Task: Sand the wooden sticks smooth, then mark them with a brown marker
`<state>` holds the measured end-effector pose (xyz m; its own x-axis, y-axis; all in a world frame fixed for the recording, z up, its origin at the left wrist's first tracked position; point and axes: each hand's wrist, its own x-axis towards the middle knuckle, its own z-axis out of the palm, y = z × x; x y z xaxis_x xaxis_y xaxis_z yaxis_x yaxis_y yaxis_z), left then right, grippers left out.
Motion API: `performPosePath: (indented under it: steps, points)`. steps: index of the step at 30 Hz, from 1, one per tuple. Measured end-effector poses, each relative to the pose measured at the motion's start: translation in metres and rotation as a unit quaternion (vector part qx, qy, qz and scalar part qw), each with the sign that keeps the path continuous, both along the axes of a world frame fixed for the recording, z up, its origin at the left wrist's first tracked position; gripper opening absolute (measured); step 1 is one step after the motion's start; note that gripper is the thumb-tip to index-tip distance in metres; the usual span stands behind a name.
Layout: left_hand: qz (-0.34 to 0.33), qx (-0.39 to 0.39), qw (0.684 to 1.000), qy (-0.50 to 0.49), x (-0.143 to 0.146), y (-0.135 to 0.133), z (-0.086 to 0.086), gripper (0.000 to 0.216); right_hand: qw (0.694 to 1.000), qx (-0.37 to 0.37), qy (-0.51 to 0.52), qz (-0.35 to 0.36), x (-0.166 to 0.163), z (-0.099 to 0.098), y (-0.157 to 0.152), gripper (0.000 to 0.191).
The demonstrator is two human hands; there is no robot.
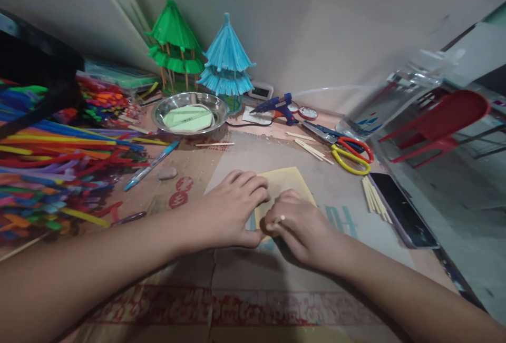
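Observation:
A sheet of yellow paper [291, 178] lies on the cardboard in front of me, partly covered by my hands. At its left edge rests my left hand [239, 208], fingers bent together over the paper and thumb spread apart below. My right hand [306, 227] is closed over the sheet's lower part. Between its fingers shows the small pale round end of a thin stick [282, 218]; the rest of that stick is hidden.
Left lies a heap of colourful pipe cleaners [59, 164], beside a blue pen [152, 165]. Behind stand a metal bowl [158, 114], green [174, 32] and blue [226, 50] tower models and a glue gun [276, 106]. Right are scissors [351, 158], wooden sticks [373, 198], a phone [403, 208] and a clear container [389, 100].

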<state>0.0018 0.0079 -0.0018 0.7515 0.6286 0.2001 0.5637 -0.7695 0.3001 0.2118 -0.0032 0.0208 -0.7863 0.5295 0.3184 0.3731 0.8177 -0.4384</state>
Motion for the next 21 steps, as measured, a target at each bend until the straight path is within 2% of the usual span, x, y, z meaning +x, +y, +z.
performPosePath:
  steps: [5,9,13,17,21]
  points:
    - [0.008,0.011,1.000,0.002,0.0002,0.0007,-0.0006,0.047,1.000,0.025,-0.001,-0.005,-0.0001,-0.0006,-0.0010,0.021]
    - [-0.004,0.010,1.000,-0.003,-0.0001,0.0004,-0.0006,0.051,1.000,-0.018,-0.001,-0.005,-0.0009,0.0004,-0.0025,0.023]
    - [0.002,0.016,1.000,-0.003,0.0000,-0.0004,-0.0005,0.049,1.000,0.001,-0.007,-0.009,-0.0024,0.0014,-0.0034,0.022]
    - [-0.003,0.015,1.000,-0.005,0.0000,-0.0007,-0.0007,0.050,1.000,-0.023,-0.001,-0.011,-0.0003,0.0012,-0.0024,0.023]
    - [0.005,0.018,1.000,-0.009,-0.0001,-0.0006,-0.0015,0.050,1.000,0.012,0.001,-0.006,0.0033,-0.0004,0.0008,0.021]
